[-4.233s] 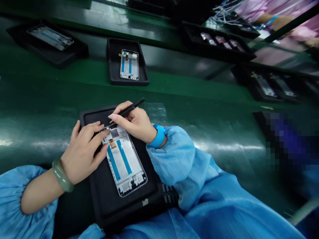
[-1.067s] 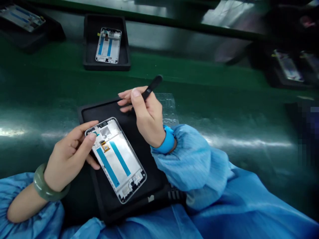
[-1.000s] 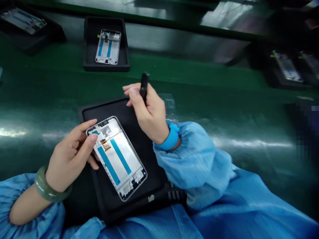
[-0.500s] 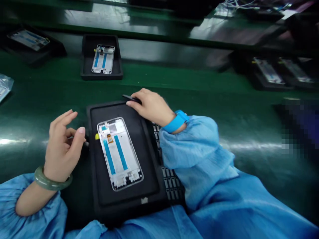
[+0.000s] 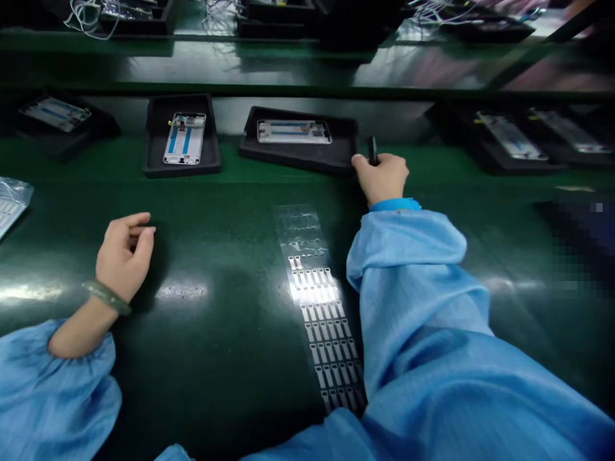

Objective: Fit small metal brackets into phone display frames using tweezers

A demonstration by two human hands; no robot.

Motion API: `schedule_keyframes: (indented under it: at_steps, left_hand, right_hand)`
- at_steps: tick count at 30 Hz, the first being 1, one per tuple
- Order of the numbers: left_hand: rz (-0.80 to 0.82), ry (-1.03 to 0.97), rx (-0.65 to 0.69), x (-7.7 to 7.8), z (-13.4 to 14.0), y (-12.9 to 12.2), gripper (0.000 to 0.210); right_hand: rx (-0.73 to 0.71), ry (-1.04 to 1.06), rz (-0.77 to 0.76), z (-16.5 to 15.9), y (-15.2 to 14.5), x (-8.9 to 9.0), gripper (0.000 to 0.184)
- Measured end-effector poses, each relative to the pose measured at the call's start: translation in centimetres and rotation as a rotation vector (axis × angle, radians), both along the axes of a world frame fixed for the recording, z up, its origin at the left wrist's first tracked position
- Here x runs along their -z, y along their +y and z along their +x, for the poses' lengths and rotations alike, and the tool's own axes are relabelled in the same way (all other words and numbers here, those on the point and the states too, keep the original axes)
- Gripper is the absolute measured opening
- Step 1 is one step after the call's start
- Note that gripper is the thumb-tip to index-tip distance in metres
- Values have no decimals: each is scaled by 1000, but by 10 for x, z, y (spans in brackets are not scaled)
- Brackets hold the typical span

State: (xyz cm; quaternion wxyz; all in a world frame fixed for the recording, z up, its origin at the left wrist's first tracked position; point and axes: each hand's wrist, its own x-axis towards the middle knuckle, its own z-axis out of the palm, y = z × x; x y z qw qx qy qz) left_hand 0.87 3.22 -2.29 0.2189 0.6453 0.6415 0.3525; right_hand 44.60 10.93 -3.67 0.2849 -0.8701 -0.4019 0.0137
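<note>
My right hand (image 5: 383, 178) is closed around a slim black tool (image 5: 373, 151) that points up. Its thumb is at the right end of a black tray (image 5: 298, 157) lying crosswise at the back of the bench. A phone frame (image 5: 294, 132) with blue strips lies in that tray. My left hand (image 5: 125, 251) hovers over the bench at left, fingers loosely curled, thumb a little apart, nothing visible in it. Between my arms lies a clear sheet (image 5: 314, 320) with rows of small metallic tabs; its far rows are bare.
Another black tray (image 5: 182, 171) with a phone frame (image 5: 185, 139) stands left of the crosswise one. More trays with frames sit at far left (image 5: 55, 115) and far right (image 5: 512, 136). A clear plastic bag (image 5: 14, 202) is at the left edge. Cables (image 5: 442, 11) and boxes occupy the upper shelf.
The tray with the phone frame has gone from in front of me to the back, turned crosswise. My right hand reached forward with it, uncovering the tab sheet. My left hand stayed at left.
</note>
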Motion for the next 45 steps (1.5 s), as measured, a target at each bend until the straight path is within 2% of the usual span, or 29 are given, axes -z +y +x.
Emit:
schedule_keyframes:
  at_steps: [4,7,9,11,15,17,19,22,24,26,29,33,36,37,39,41,43,45]
  left_hand:
    - [123,187,47,1,3,70,41]
    - [121,340,141,4,5,118,37]
    - [131,419,151,5,4,136,27]
    - [148,487,163,3,3,140,27]
    - [194,625,279,-10,1,118,43]
    - [226,678,332,-16,2,99,47]
    - [251,723,409,-20,4,74,45]
    - [290,765,556,-22,6,27,36]
    - [309,774,677,-26,8,-6,26]
    - [396,745,790,-34,12,-36,18]
    - [387,627,962,-48,23,-72,14]
    - [219,482,1119,-61,38,-108,29]
    - [185,463,1207,-63,52,-120,37]
    - [218,448,1215,-63,58,-119,37]
    - [236,480,1239,-62,76,-110,28]
    - [312,497,1195,-57,96,-97,27]
    - [351,573,1170,-49,115,-83,40]
    - [324,616,1175,-41,127,-73,48]
  right_hand:
    - [-76,-59,28,-7,4,0,22]
    - [-104,-86,148,-12,1,1,20]
    - [-125,-66,243,-13,-3,4,19]
    - [-127,-39,297,-13,-9,6,25]
    - [-198,83,474,-24,-27,4,44]
    - [-245,161,543,-36,-42,-1,50]
    - [-274,291,551,-51,-61,-8,50]
    - [-366,501,482,-75,-88,-15,45]
    - [-432,732,400,-88,-102,-20,37]
    - [-465,895,325,-97,-114,-24,34]
    - [-464,998,235,-103,-129,-29,34]
    - [-420,1030,148,-105,-147,-32,33]
    - [-428,1001,129,-107,-154,-30,31]
    - [-432,983,132,-108,-155,-29,31]
    - [-443,944,141,-109,-155,-28,31]
    - [-458,911,146,-111,-154,-27,30]
    - [-478,906,148,-112,-152,-27,30]
    - [-494,923,145,-114,-152,-27,30]
